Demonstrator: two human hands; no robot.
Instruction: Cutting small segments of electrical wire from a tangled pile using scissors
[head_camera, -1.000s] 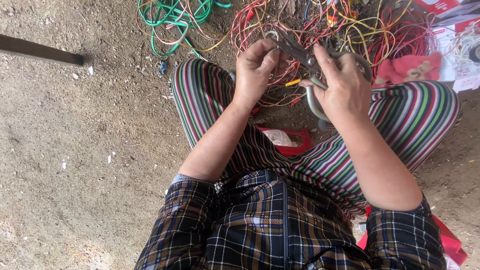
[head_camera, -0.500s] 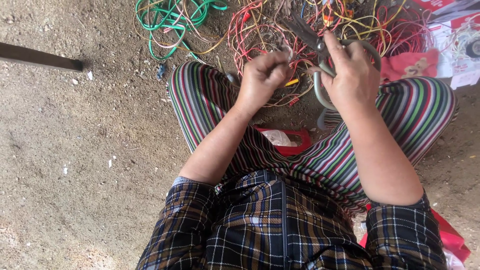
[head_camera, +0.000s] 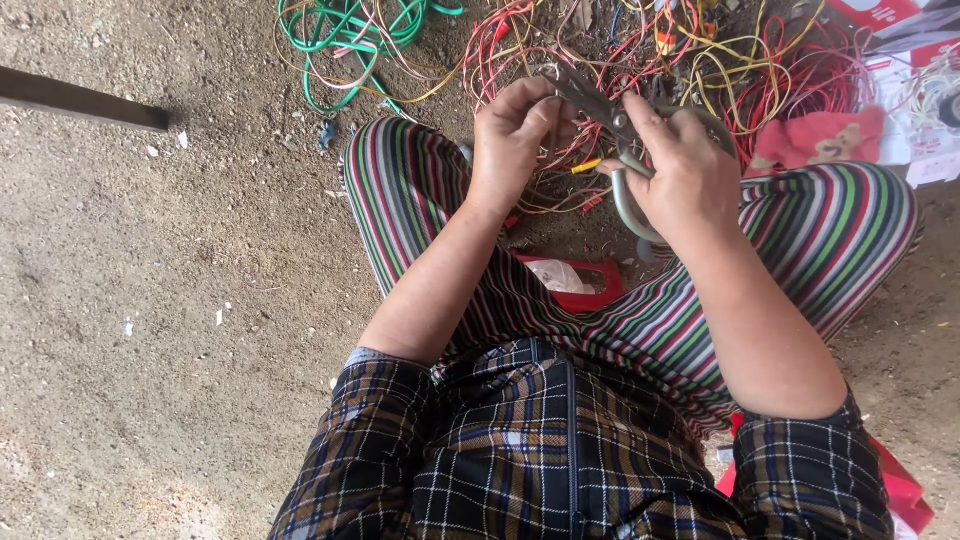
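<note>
**Shears brought up to the wire, hands drawn close**

Head view: the person sits on the dirt floor (head_camera: 150, 330) in striped trousers (head_camera: 830, 230). Compared with a second ago, both hands sit higher and closer together, and the shears now meet the left hand's pinch; judging from that, a cut or strip on the wire is at hand.

The right hand (head_camera: 685, 175) is wrapped around the looped grey handles of the metal shears (head_camera: 610, 115), its grip closed on them. The blades run along a slanted axis, pointing up and left toward the left hand (head_camera: 515, 135), whose fingers pinch shut on a thin wire (head_camera: 552, 150), barely visible. Both hands hover above the knees, in front of the tangled wire pile (head_camera: 720, 55). A green cable coil (head_camera: 350, 30) lies farther left.
</note>
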